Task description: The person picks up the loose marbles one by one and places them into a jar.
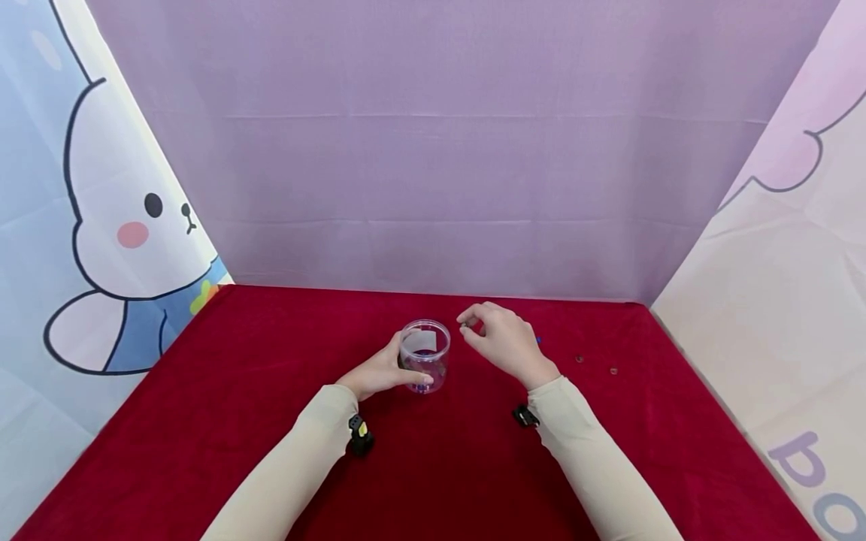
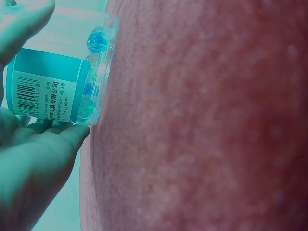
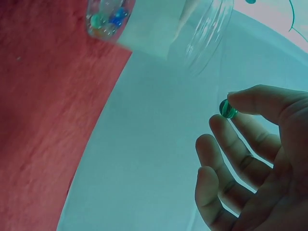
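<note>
My left hand (image 1: 379, 372) holds a clear plastic jar (image 1: 438, 362) round its side, thumb across the front. The jar is open at the top and stands upright or nearly so on the red cloth. In the left wrist view a label with a barcode (image 2: 29, 91) covers part of its wall, and several glass marbles (image 2: 97, 43) lie at the bottom. To the right of the rim, my right hand (image 1: 506, 342) pinches one green marble (image 3: 227, 109) between thumb and fingertips, the other fingers loosely bent. This marble is apart from the jar.
Right of my right hand, a blue marble (image 1: 538, 340) and two small dark marbles (image 1: 579, 359) lie on the red tablecloth (image 1: 271, 421). A purple cloth backdrop (image 1: 433, 165) rises behind the table, with printed panels at both sides.
</note>
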A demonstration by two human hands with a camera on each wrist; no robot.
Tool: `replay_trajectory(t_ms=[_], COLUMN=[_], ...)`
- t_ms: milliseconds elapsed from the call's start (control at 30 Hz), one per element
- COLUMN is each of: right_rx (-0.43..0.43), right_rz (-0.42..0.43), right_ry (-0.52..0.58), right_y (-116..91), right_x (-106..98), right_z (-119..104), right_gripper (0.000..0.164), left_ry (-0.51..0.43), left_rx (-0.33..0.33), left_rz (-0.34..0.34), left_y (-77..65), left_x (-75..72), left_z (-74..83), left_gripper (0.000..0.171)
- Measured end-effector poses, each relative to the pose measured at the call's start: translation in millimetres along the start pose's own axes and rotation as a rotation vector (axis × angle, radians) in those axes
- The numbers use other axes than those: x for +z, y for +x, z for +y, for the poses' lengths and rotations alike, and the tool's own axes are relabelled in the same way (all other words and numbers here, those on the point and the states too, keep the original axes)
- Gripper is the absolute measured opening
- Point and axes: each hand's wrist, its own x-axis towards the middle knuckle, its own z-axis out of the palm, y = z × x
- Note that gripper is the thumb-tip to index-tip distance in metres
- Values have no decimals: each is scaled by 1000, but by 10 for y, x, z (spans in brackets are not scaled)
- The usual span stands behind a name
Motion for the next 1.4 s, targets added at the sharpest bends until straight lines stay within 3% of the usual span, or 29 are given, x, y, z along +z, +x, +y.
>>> replay_trajectory(t_ms=[667,967,1400], right_rx=[-84,-116,-128], right_rz=[3,-36,-23], right_ry=[26,-13,-2], right_y=[-6,-19,-45], right_x=[174,259,240], right_z=[-183,-179,-160], right_gripper=[17,17,17], left_ry=[-32,-26,-27], left_rx=[25,4,11], left_rz=[-14,-24,-17], left_y=[25,13,21], left_x=[19,11,18], left_z=[-7,11,-1], left_gripper=[99,101,100])
